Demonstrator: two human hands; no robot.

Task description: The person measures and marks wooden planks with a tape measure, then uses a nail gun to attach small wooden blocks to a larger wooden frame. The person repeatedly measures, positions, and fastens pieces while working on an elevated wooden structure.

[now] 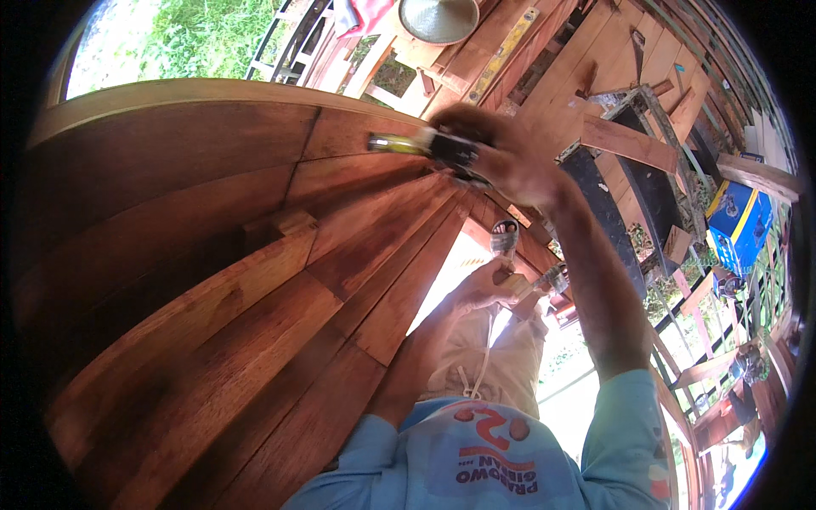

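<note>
A blurred yellow-and-black hand tool (425,144) is resting against reddish wooden boards (255,280), right hand (510,157) fingers gripping it. Left hand (484,289) is closing around a small wooden piece (517,285) lower down.

A dark-handled tool with a yellow-green tip (425,145) lies level against the upper edge of reddish-brown wooden planks (255,280), while a small pale wooden block (516,285) sits near the planks' lower edge.

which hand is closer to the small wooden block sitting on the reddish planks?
Right. The right hand, holding a yellow-and-black tool, is up by the planks, above and right of the small wooden block. The left hand is farther right, down near the knees.
</note>
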